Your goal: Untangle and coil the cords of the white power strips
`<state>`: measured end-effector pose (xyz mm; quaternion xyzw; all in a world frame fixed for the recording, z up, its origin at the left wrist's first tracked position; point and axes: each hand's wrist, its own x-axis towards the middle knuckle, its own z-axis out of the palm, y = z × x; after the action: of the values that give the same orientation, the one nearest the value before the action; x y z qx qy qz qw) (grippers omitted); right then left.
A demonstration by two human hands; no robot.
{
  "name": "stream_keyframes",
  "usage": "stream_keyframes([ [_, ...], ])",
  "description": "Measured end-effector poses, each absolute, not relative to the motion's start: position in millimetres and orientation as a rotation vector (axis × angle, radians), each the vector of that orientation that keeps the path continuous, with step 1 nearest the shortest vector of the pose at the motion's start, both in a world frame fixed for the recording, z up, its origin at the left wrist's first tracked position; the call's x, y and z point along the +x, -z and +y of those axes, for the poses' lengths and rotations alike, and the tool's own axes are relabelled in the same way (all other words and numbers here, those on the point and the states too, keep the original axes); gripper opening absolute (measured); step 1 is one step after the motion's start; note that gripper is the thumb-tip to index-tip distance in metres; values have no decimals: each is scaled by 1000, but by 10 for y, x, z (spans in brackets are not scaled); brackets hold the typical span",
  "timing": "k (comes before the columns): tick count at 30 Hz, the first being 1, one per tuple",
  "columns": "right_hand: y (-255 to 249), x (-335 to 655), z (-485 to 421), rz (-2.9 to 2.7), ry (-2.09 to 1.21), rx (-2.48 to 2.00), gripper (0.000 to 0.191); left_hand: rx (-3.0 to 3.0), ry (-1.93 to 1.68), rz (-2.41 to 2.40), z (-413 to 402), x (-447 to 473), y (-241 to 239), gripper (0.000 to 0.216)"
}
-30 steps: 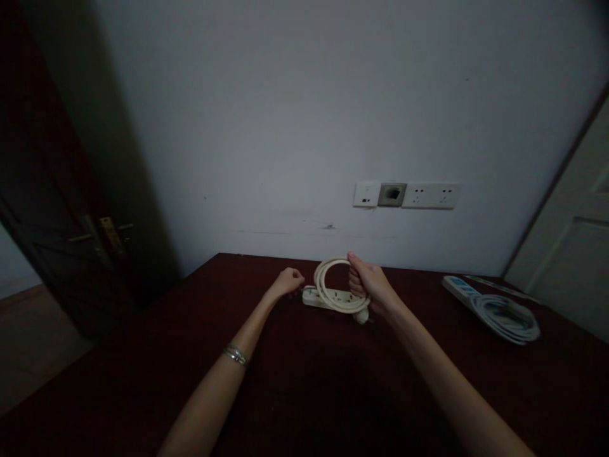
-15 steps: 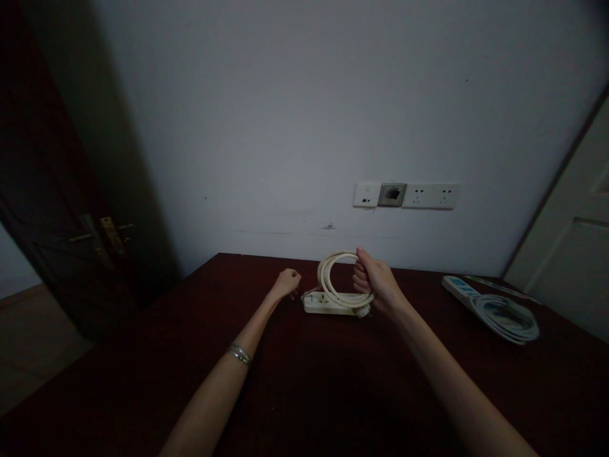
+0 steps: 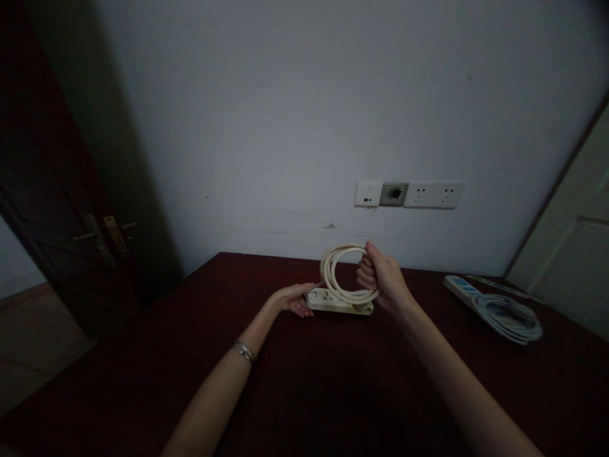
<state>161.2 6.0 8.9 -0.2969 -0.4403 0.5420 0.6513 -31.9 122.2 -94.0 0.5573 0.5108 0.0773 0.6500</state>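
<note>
A white power strip (image 3: pixel 335 303) lies near the back of the dark red table. Above it stands its coiled cream cord (image 3: pixel 328 270), a loop of several turns. My right hand (image 3: pixel 380 273) is closed around the right side of the coil, thumb on top. At the strip's left end, my left hand (image 3: pixel 295 299) grips that end, with the thumb above and the fingers below. Part of the strip's right end is covered by the coil.
A second power strip (image 3: pixel 461 289) with a coiled grey-white cable (image 3: pixel 509 320) lies on the table (image 3: pixel 266 393) at the right. Wall sockets (image 3: pixel 432 195) sit above the table's back edge. A dark door (image 3: pixel 52 190) stands at left, a pale one (image 3: pixel 571 247) at right.
My left hand has moved right and down, from a loose curl beside the strip to a grip on its left end. The coil has shifted slightly right and up with my right hand.
</note>
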Motion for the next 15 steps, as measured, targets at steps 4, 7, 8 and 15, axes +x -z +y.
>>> stream_keyframes([
  [4, -159, 1603, -9, -1032, -1245, -636, 52, 1196, -158, 1034, 1274, -276, 1007, 47],
  [7, -219, 1602, -65, -1026, -1269, -620, 51, 1163, -111, 924, 1300, -231, 1048, 31],
  [8, -241, 1608, -85, -1020, -1281, -615, 51, 1155, -110, 891, 1299, -216, 1048, 29],
  [15, -451, 1820, -214, -924, -1455, -599, 47, 1094, -499, 782, 1183, -235, 743, 31],
])
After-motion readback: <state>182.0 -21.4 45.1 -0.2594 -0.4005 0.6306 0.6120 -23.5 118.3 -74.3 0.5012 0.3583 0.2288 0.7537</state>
